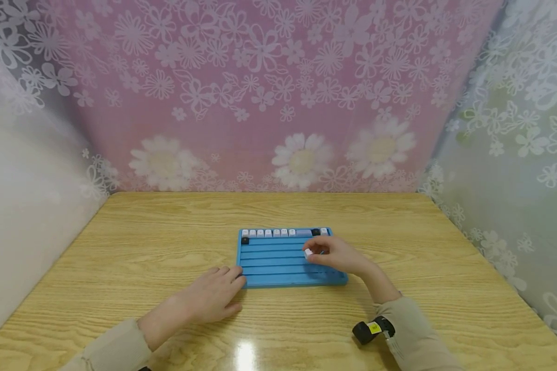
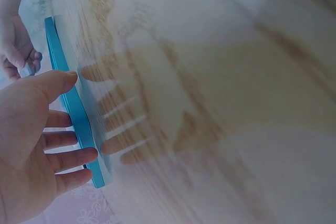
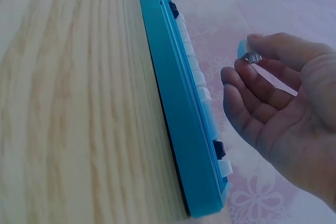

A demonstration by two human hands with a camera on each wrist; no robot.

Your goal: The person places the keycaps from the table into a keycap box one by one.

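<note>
A blue ridged tray (image 1: 278,261) lies on the wooden table. Along its far row stand several white keycaps (image 1: 268,233), a long lavender keycap (image 1: 303,233) and a black keycap (image 1: 315,232). Another black keycap (image 1: 245,240) sits at the left end of the row below. My right hand (image 1: 336,255) is above the tray's right part, pinching a small white keycap (image 3: 248,51) between thumb and fingertips. At the tray's near left corner rests my left hand (image 1: 213,298). In the left wrist view, its extended fingers (image 2: 65,140) touch the blue side.
The wooden table (image 1: 167,221) extends around the tray. A pink flowered cloth (image 1: 241,103) hangs behind it, with pale cloth (image 1: 506,154) on the right side. A black strap device (image 1: 364,332) is on the right wrist.
</note>
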